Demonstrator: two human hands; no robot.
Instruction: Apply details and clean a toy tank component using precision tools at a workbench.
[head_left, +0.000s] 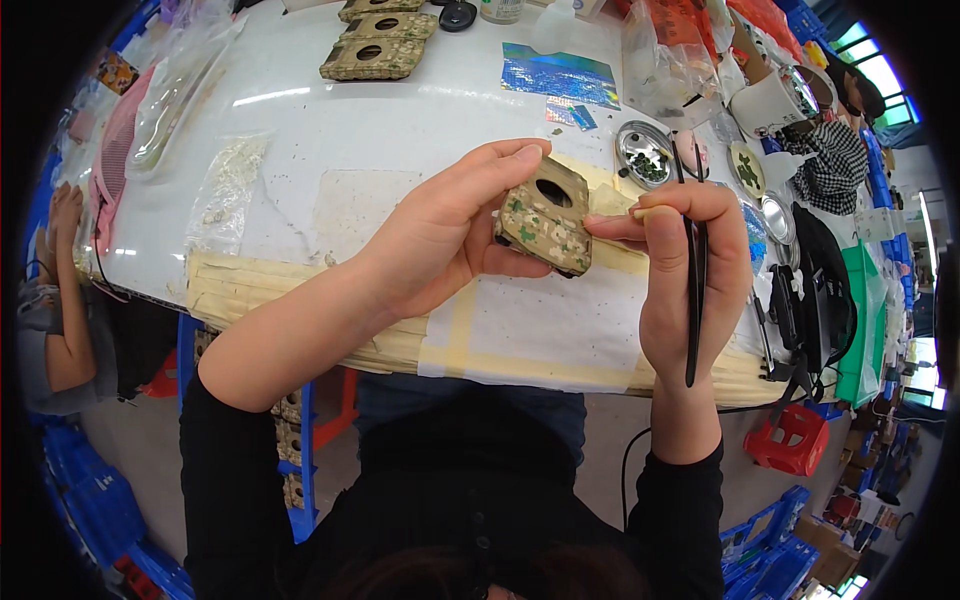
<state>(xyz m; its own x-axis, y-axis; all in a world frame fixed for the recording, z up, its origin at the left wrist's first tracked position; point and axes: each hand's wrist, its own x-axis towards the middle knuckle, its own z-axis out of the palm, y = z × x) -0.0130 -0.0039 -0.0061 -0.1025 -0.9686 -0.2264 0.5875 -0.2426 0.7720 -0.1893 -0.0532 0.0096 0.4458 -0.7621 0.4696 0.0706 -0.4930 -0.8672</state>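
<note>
My left hand (440, 225) is closed round the edge of a camouflage-patterned model vehicle shell (535, 225), a boxy piece with a round dark hole in its top. The shell is tilted and raised over the near side of the table. At its right edge, the fingertips of my right hand (662, 285) touch or nearly touch it. A pair of black tweezers (693, 310) runs through that hand, tips downward, gripped among the fingers. Thumb and forefinger are pinched together, perhaps on something small and pale that I cannot make out.
Similar camouflage shells (378, 58) sit at the far side. A round metal dish (640, 140) holds small dark green bits, near a shiny blue sheet (560, 75). A clear bag (228, 190) lies left. Another person's arm (68, 320) rests at the left edge. A red stool (790, 440) stands below right.
</note>
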